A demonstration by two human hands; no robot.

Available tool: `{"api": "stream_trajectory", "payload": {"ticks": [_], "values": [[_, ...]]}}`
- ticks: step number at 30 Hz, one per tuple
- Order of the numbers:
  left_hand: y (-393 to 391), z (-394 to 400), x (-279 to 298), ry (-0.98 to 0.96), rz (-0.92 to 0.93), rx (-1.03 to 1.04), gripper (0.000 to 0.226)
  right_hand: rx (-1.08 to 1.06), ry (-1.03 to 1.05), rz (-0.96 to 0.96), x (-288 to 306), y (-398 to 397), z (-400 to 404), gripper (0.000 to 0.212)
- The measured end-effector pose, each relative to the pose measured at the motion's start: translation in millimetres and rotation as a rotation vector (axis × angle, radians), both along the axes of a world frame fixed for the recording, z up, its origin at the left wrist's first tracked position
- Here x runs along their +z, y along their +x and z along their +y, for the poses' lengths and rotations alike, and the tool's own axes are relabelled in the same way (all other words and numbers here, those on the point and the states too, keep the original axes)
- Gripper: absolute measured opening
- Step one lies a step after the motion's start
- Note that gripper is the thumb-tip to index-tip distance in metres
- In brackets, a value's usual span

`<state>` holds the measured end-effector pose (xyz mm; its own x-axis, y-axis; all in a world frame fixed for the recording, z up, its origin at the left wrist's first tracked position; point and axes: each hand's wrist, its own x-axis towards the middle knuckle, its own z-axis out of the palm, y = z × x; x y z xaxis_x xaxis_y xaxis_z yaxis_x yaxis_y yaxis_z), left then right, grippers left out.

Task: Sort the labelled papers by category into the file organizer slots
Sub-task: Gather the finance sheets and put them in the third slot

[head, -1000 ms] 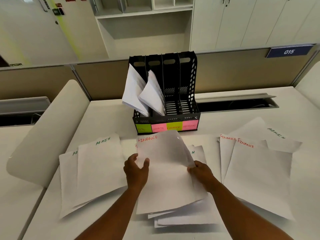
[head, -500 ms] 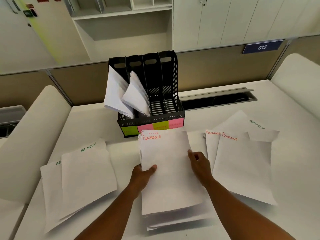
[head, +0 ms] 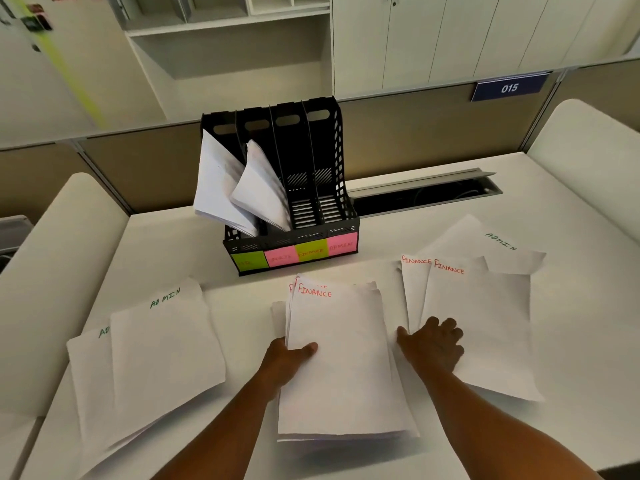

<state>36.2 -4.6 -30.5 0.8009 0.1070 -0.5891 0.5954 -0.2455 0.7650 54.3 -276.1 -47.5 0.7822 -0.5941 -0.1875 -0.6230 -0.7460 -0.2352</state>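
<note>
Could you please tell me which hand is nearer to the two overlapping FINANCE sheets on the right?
Right. The right hand rests on those FINANCE sheets; the left hand grips the centre stack beside them.

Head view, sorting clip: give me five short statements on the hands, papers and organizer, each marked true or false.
1. The left hand grips the centre FINANCE stack at its left edge. True.
2. The right hand holds a sheet in the air. False: it rests on the FINANCE sheets lying on the desk.
3. All four slots of the file organizer hold papers. False: only the two left slots do.
4. ADMIN sheets lie left of the centre stack. True.
5. The FINANCE slot label is pink. False: it is yellow-green.
</note>
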Motion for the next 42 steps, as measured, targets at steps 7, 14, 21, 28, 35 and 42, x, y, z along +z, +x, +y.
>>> {"api": "stream_trajectory", "payload": {"ticks": [7, 14, 21, 28, 35, 42], "values": [[-3, -1, 2, 0.061, 0.029, -0.033, 0.041, 0.038, 0.003, 0.024, 3, 0, -1, 0.033], [-7, -3, 3, 0.07, 0.036, -0.043, 0.042, 0.099, -0.01, 0.072, 9, -2, -8, 0.015], [-8, -6, 4, 0.06, 0.033, -0.03, 0.04, 0.066, 0.113, -0.06, 25, 1, -4, 0.011], [-5, -12, 4, 0.048, -0.032, 0.127, 0.04, 0.22, 0.253, 0.007, 52, 18, 45, 0.023], [-3, -17, 9, 0.033, -0.03, 0.118, 0.041, 0.506, 0.335, 0.09, 65, 17, 108, 0.034], [-3, -18, 16, -0.11, -0.029, 0.128, 0.07, 0.723, 0.394, 0.111, 59, 2, 141, 0.034]]}}
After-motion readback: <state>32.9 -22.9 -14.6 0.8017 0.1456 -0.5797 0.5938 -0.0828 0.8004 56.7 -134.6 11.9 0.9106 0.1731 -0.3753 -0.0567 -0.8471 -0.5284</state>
